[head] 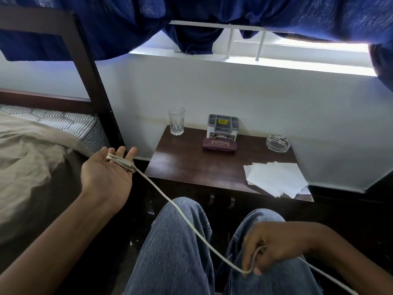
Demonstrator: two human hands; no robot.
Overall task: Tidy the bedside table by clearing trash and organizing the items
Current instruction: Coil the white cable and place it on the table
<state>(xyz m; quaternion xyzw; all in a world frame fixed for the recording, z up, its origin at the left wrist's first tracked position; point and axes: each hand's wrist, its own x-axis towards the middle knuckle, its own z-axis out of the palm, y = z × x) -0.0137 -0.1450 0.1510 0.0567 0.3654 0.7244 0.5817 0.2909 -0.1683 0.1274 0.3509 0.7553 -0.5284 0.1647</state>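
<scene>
A white cable (pixel 174 207) runs from my left hand (pixel 108 171) down across my knees to my right hand (pixel 274 245). My left hand is palm up left of the bedside table, with several turns of the cable wound around its fingers. My right hand pinches the cable over my right knee, and the rest trails off to the lower right. On the dark wooden bedside table (pixel 182 162) stand a drinking glass (pixel 176 120), a grey organizer box (pixel 223 127), a maroon glasses case (pixel 219 145), a glass ashtray (pixel 278 142) and loose white papers (pixel 274 177).
A bed (pixel 32 158) with a tan sheet and striped mattress lies at the left, its dark headboard post beside the table. Blue curtains (pixel 191 20) hang over the window ledge above. My jeans-clad knees (pixel 176 241) sit right in front of the table's cabinet doors.
</scene>
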